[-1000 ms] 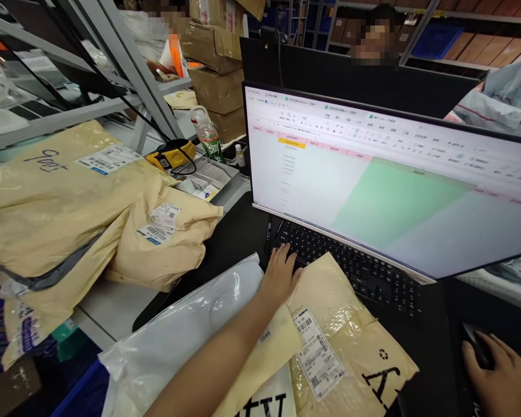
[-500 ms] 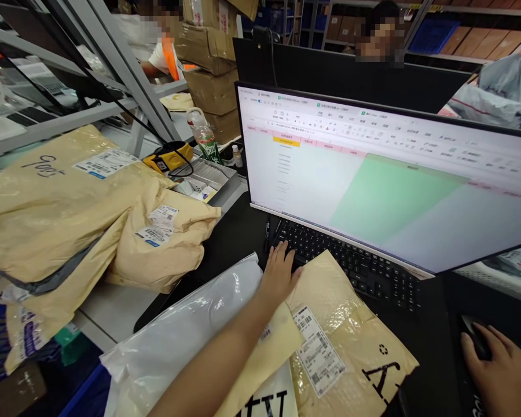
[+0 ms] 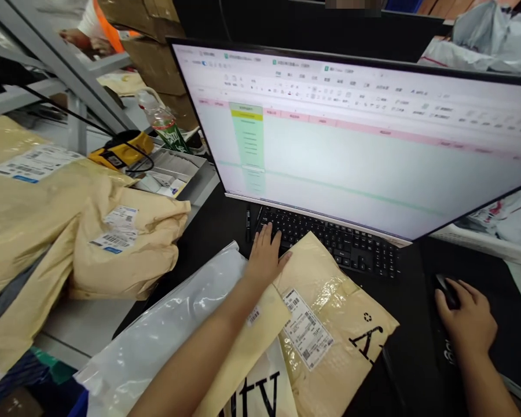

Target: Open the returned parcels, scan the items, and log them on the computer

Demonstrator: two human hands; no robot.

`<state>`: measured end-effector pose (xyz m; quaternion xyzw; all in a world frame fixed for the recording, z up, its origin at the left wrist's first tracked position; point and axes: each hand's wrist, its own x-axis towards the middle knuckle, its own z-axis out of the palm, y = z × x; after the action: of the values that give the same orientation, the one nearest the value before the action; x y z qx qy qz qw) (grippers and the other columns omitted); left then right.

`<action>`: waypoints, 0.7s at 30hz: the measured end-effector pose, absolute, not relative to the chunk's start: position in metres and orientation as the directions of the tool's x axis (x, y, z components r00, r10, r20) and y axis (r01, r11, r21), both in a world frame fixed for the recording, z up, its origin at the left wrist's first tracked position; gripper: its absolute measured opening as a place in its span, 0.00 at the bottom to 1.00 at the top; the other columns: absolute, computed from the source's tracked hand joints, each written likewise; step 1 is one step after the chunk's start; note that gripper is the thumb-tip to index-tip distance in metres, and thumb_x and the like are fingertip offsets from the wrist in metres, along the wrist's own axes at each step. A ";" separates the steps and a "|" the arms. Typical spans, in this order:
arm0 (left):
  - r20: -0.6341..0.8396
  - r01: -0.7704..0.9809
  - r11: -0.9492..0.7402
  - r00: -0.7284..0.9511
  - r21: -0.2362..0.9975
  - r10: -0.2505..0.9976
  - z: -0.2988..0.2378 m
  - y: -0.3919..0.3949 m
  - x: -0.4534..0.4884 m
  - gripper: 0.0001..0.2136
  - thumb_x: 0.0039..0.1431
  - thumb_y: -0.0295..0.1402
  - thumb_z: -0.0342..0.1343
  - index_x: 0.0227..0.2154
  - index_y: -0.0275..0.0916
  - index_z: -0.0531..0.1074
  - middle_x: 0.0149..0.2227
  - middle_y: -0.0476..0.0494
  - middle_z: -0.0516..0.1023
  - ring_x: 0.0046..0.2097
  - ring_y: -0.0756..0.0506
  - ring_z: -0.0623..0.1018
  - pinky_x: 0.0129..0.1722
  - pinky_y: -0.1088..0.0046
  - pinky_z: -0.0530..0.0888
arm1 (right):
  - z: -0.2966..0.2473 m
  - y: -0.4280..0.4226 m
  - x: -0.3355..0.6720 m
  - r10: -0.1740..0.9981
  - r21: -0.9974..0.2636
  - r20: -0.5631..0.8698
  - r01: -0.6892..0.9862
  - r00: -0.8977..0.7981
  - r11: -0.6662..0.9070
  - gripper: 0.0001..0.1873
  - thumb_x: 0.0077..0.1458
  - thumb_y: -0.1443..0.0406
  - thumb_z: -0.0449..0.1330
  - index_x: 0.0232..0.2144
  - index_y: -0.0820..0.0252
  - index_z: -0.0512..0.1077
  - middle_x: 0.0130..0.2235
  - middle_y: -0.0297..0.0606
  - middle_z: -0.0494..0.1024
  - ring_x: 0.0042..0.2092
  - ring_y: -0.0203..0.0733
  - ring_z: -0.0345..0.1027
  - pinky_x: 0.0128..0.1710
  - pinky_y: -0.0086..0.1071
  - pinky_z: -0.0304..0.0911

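Observation:
My left hand (image 3: 264, 255) rests with fingers apart on the left end of a black keyboard (image 3: 330, 237). Its wrist and forearm cross over several mailing bags. A yellow padded mailer (image 3: 342, 295) with a white shipping label (image 3: 308, 329) lies against the keyboard's front edge. Partly under my forearm are a grey-white plastic mailer (image 3: 169, 313) and another yellow one. Over at the right, my right hand (image 3: 469, 313) is curved over a black computer mouse (image 3: 446, 291) on a dark mouse pad (image 3: 512, 330). Behind the keyboard, a monitor (image 3: 351, 139) displays a spreadsheet.
Stuffed yellow parcels (image 3: 121, 255) lie on the left. Beyond them are a yellow device (image 3: 121, 152) with a black cable, a tray of papers (image 3: 173, 168) and a green-labelled bottle (image 3: 165, 124). A marker (image 3: 248, 223) lies beside the keyboard. Another person's hands show at upper left.
The view has tilted down, so things sit higher and further left. On the screen, the slanted green highlight has given way to a highlighted column and row. Both hands keep their places.

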<state>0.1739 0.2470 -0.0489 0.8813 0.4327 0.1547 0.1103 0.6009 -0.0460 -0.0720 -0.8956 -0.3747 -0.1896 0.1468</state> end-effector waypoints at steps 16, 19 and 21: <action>0.133 0.690 -0.621 0.623 0.371 0.771 -0.049 0.238 0.176 0.37 0.63 0.55 0.53 0.69 0.42 0.58 0.75 0.28 0.29 0.74 0.23 0.41 0.68 0.35 0.49 | -0.068 -0.045 0.596 0.609 -0.104 0.408 0.697 0.680 -0.709 0.29 0.61 0.46 0.52 0.55 0.56 0.75 0.59 0.43 0.73 0.57 0.53 0.70 0.42 0.43 0.68; 0.127 0.689 -0.632 0.635 0.353 0.762 -0.048 0.237 0.177 0.35 0.61 0.55 0.56 0.68 0.46 0.61 0.75 0.30 0.31 0.74 0.23 0.42 0.67 0.32 0.48 | -0.066 -0.045 0.595 0.605 -0.113 0.388 0.688 0.695 -0.717 0.31 0.61 0.45 0.49 0.55 0.54 0.75 0.59 0.43 0.73 0.58 0.54 0.70 0.42 0.44 0.69; 0.122 0.688 -0.640 0.643 0.343 0.756 -0.047 0.236 0.178 0.35 0.61 0.57 0.56 0.67 0.47 0.63 0.75 0.30 0.33 0.74 0.23 0.43 0.66 0.32 0.49 | -0.065 -0.046 0.596 0.597 -0.125 0.345 0.666 0.724 -0.735 0.31 0.60 0.44 0.48 0.56 0.51 0.74 0.60 0.42 0.72 0.60 0.55 0.68 0.43 0.46 0.70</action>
<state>0.1779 0.2364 -0.0471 0.8963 0.4028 0.1281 0.1340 0.5955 -0.0458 -0.0648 -0.9205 -0.3432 -0.1423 0.1209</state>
